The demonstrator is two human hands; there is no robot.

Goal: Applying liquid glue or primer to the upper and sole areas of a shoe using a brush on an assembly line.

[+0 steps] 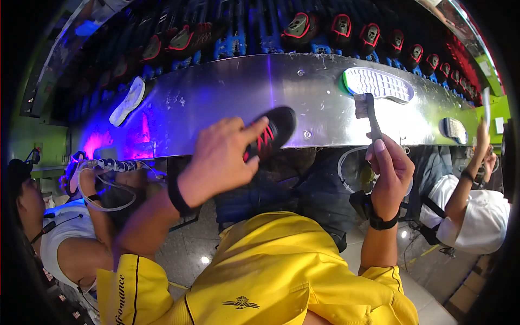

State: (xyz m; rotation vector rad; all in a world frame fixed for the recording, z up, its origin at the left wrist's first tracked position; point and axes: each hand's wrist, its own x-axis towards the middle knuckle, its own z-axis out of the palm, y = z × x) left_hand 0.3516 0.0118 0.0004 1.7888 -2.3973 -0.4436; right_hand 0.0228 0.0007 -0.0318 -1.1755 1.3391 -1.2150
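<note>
A black shoe (pixel 282 123) with red laces sits tilted at the near edge of the metal bench. My left hand (pixel 223 154) grips it from the left, its fingers over the laces; the thumb side is partly hidden. In my right hand (pixel 391 168) a dark-handled brush (pixel 372 120) stands upright, bristles at the top, pinched between thumb and fingers. Just behind the brush lies a white shoe sole (pixel 378 84) with a ridged face and a green edge at its left end.
Another white sole (pixel 128 101) lies left on the metal bench (pixel 211 103), a smaller one (pixel 454 130) right. Beyond, a rack conveyor carries several black-and-red shoes (pixel 301 25). Co-workers sit on both sides, one at left (pixel 70 238), one at right (pixel 476 216).
</note>
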